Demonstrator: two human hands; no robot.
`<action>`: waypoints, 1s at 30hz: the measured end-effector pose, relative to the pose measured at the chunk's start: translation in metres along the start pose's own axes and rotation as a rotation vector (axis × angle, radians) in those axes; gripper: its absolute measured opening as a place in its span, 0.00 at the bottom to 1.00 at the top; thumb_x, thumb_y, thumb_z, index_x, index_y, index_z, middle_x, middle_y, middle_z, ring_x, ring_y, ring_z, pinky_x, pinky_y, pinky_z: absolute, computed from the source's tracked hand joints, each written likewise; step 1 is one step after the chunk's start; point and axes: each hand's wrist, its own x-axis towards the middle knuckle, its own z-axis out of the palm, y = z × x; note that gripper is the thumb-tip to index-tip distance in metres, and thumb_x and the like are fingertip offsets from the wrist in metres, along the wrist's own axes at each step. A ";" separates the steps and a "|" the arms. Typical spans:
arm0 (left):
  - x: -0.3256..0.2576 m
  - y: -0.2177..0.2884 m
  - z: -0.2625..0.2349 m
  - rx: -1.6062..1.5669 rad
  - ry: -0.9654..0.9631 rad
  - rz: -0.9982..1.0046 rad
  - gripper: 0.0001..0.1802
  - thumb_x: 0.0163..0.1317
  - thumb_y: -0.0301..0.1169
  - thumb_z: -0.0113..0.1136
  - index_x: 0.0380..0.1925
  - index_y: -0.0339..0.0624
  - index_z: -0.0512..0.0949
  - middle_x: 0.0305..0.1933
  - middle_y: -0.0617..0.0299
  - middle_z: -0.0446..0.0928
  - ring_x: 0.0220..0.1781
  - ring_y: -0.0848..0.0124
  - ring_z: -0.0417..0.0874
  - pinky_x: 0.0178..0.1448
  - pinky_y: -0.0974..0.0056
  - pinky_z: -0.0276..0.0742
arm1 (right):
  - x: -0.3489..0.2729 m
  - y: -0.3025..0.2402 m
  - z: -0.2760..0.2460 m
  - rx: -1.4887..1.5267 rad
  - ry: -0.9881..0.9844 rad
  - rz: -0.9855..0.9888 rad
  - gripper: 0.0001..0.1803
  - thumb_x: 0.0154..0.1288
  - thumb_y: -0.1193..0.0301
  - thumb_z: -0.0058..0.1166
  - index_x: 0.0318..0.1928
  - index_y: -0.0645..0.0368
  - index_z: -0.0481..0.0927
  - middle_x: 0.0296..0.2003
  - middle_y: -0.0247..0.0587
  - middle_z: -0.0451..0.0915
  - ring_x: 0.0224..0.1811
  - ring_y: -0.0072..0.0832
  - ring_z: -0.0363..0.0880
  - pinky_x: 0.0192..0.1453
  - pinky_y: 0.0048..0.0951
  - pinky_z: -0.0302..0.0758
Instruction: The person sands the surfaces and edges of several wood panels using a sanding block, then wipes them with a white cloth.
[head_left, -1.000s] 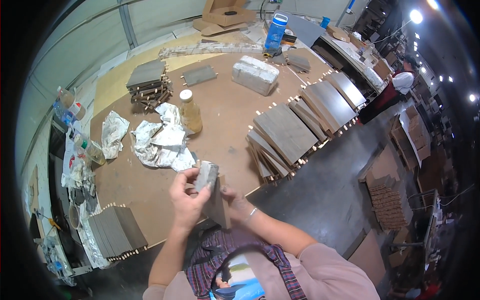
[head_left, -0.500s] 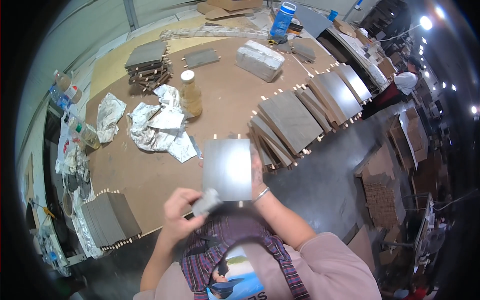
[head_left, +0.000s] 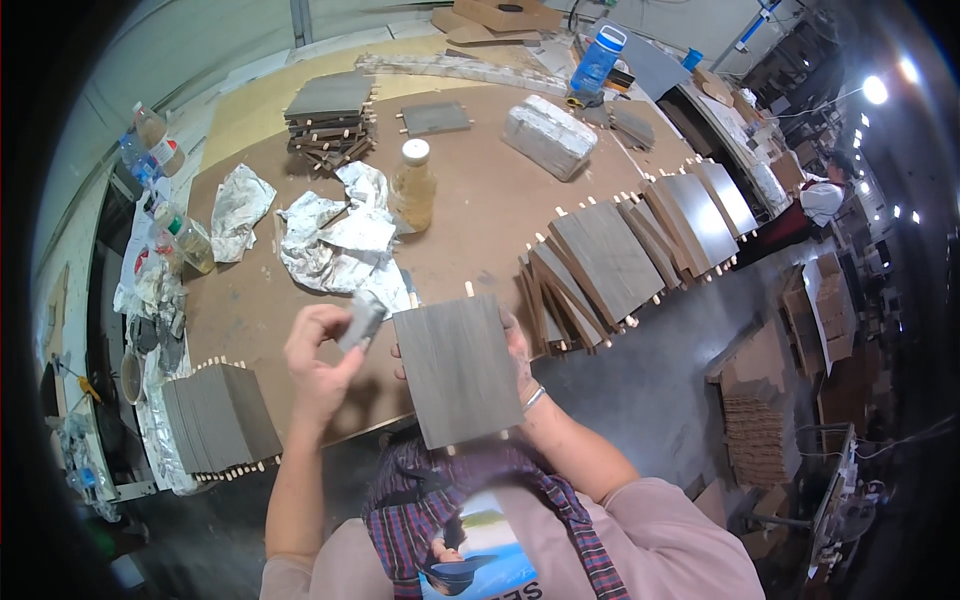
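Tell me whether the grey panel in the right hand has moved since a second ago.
Yes. The grey panel was held edge-on between both hands; now it lies flat, face up, over the brown table's near edge, right hand beneath it.

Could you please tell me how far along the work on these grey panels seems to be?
Likely done: a row of doweled panels leaning along the table's right edge. In hand: the right hand holds one grey panel flat, while the left hand grips a small grey block beside it. Possibly left: the upright stack at the near-left corner and the pile at the far side.
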 end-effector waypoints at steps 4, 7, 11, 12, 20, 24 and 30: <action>-0.012 0.003 -0.004 -0.208 0.056 -0.185 0.19 0.48 0.15 0.63 0.43 0.34 0.76 0.46 0.61 0.74 0.44 0.73 0.78 0.51 0.68 0.76 | 0.000 -0.003 0.005 -0.060 0.080 -0.059 0.57 0.59 0.31 0.45 0.74 0.65 0.56 0.67 0.68 0.63 0.68 0.59 0.66 0.70 0.56 0.66; -0.028 0.001 0.002 -0.271 0.034 -0.274 0.18 0.49 0.18 0.63 0.43 0.35 0.77 0.46 0.61 0.74 0.45 0.72 0.78 0.53 0.67 0.76 | 0.001 -0.008 0.007 0.020 0.129 -0.135 0.56 0.60 0.32 0.44 0.74 0.65 0.56 0.67 0.68 0.63 0.68 0.58 0.66 0.70 0.53 0.66; -0.036 0.029 0.020 -0.064 -0.098 0.025 0.22 0.41 0.24 0.66 0.42 0.36 0.78 0.42 0.54 0.76 0.42 0.62 0.79 0.47 0.62 0.78 | 0.000 -0.019 -0.004 -0.077 0.155 -0.196 0.53 0.63 0.32 0.39 0.73 0.64 0.57 0.67 0.64 0.65 0.68 0.56 0.66 0.71 0.53 0.65; -0.040 0.041 0.024 0.010 -0.158 0.172 0.23 0.40 0.24 0.67 0.42 0.38 0.79 0.42 0.54 0.77 0.40 0.60 0.79 0.43 0.60 0.79 | 0.003 -0.018 -0.002 -0.076 0.185 -0.203 0.52 0.63 0.33 0.38 0.73 0.64 0.58 0.67 0.63 0.65 0.68 0.56 0.66 0.71 0.53 0.65; -0.029 0.058 0.040 0.179 -0.475 0.506 0.29 0.33 0.24 0.70 0.43 0.46 0.82 0.42 0.58 0.77 0.42 0.56 0.78 0.43 0.56 0.78 | 0.008 -0.023 -0.037 -0.261 0.304 -0.348 0.47 0.66 0.36 0.33 0.71 0.62 0.63 0.65 0.57 0.69 0.66 0.52 0.70 0.71 0.52 0.66; -0.031 0.051 0.020 0.257 -0.385 0.440 0.25 0.36 0.24 0.69 0.42 0.46 0.82 0.41 0.60 0.77 0.42 0.57 0.78 0.43 0.58 0.79 | 0.007 -0.019 -0.026 -0.217 0.287 -0.313 0.45 0.67 0.38 0.34 0.70 0.62 0.64 0.64 0.54 0.71 0.64 0.49 0.72 0.69 0.50 0.69; -0.027 0.062 0.050 0.110 -0.464 0.507 0.27 0.35 0.23 0.69 0.43 0.50 0.82 0.43 0.61 0.76 0.43 0.57 0.78 0.44 0.58 0.79 | 0.004 -0.015 -0.024 -0.205 0.260 -0.437 0.30 0.74 0.48 0.40 0.59 0.60 0.74 0.55 0.47 0.79 0.56 0.38 0.80 0.61 0.40 0.78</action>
